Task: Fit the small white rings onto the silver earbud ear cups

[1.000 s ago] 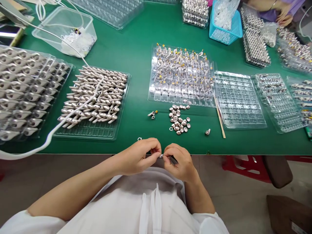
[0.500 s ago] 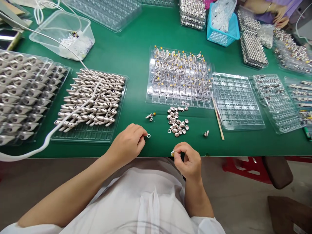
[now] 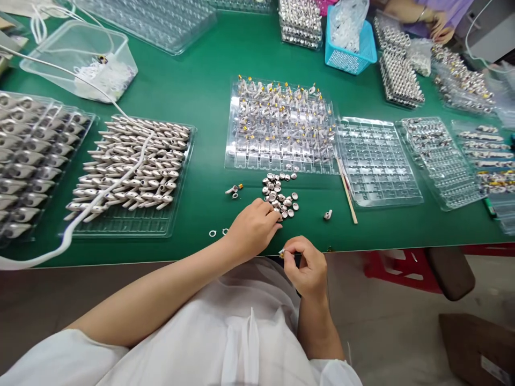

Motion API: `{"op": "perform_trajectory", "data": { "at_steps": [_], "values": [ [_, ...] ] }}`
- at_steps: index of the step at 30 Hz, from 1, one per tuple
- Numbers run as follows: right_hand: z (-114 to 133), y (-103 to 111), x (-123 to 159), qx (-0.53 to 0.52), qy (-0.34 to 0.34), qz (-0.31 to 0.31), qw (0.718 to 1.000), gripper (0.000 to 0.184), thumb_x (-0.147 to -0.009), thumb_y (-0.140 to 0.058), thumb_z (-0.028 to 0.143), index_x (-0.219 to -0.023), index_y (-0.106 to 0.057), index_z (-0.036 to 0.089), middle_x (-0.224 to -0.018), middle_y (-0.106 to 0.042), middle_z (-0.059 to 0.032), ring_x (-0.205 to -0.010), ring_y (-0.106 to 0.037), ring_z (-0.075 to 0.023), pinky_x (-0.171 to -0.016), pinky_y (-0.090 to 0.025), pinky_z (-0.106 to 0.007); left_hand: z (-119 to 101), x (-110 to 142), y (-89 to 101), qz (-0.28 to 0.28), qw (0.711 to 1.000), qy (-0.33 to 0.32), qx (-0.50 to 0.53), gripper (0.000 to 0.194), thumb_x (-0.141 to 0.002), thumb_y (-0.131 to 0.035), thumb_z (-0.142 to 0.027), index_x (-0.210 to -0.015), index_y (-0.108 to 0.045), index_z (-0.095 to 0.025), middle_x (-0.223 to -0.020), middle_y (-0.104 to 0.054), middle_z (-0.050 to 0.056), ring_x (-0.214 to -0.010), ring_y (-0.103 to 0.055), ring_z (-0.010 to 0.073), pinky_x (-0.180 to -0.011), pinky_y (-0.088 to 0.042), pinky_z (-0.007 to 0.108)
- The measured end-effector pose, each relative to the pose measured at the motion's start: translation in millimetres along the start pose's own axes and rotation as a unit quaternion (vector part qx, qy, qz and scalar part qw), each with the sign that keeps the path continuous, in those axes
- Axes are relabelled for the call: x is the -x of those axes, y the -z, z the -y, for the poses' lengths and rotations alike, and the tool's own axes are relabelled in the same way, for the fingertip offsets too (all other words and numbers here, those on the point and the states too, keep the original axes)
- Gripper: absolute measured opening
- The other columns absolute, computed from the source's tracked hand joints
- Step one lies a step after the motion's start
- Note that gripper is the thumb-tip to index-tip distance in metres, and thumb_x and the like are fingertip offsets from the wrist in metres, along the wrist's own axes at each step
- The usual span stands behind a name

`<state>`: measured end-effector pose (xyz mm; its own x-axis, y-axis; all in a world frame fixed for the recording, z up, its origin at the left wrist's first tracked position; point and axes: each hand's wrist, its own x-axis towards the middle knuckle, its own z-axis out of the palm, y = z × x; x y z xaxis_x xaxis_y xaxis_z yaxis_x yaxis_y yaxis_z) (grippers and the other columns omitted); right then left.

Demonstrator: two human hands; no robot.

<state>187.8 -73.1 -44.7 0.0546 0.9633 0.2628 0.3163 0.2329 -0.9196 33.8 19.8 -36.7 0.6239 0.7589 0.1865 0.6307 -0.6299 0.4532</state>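
Observation:
My left hand (image 3: 252, 228) reaches onto the green table, its fingertips pinched at the near edge of a small pile of silver caps (image 3: 279, 195); what they grip is hidden. My right hand (image 3: 306, 265) hovers at the table's front edge, thumb and forefinger pinched on a tiny part with a yellow tip (image 3: 282, 252). Two small rings (image 3: 218, 232) lie on the table just left of my left hand. A loose earbud-shaped piece (image 3: 234, 190) lies left of the pile, another (image 3: 328, 215) to its right.
Clear blister trays: one full of small yellow-tipped parts (image 3: 277, 120), an empty one (image 3: 376, 161), a tray of beige stems (image 3: 132, 166) crossed by a white cable (image 3: 96, 201). A thin wooden stick (image 3: 346, 190). A blue basket (image 3: 349, 40) far back; another person's hand (image 3: 436, 24) top right.
My hands, first together at the table edge, parted. The left hand set a ring down on the table, then moved right to the pile of caps. The right hand kept its small part.

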Motion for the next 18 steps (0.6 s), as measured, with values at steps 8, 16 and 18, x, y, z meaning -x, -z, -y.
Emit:
{"op": "perform_trajectory", "data": {
  "at_steps": [8,16,18],
  "values": [
    [-4.0,2.2,2.8,-0.01,0.003,0.006,1.0,0.016,-0.08,-0.057,0.004,-0.081,-0.058,0.02,-0.077,-0.061,-0.0008,-0.069,-0.057,-0.0145,-0.063,-0.047,-0.028,-2.6,-5.0,-10.2,-0.021,0.999,0.023,-0.019,0.01,-0.086,-0.059,-0.015,-0.08,-0.066,-0.012,-0.08,-0.065,0.011,-0.081,-0.056,0.0262,-0.072,-0.05,0.038],
    [-1.4,-0.5,2.3,-0.036,-0.046,-0.079,0.995,0.012,-0.086,-0.055,0.01,-0.082,-0.06,0.021,-0.085,-0.065,-0.0042,-0.081,-0.064,-0.0182,-0.07,-0.052,-0.033,-7.9,9.0,21.2,-0.005,0.933,0.194,0.302,0.013,-0.08,-0.066,-0.03,-0.079,-0.066,-0.017,-0.076,-0.065,0.003,-0.068,-0.055,0.0166,-0.064,-0.046,0.029],
    [3.7,-4.3,2.0,-0.048,-0.033,-0.097,0.994,0.014,-0.086,-0.054,0.009,-0.084,-0.059,0.021,-0.093,-0.066,-0.0058,-0.084,-0.065,-0.0188,-0.072,-0.055,-0.035,-6.4,14.7,32.5,0.05,0.841,0.279,0.462,0.02,-0.078,-0.068,-0.036,-0.079,-0.067,-0.016,-0.071,-0.063,0.002,-0.063,-0.053,0.014,-0.059,-0.044,0.026]
  ]
}}
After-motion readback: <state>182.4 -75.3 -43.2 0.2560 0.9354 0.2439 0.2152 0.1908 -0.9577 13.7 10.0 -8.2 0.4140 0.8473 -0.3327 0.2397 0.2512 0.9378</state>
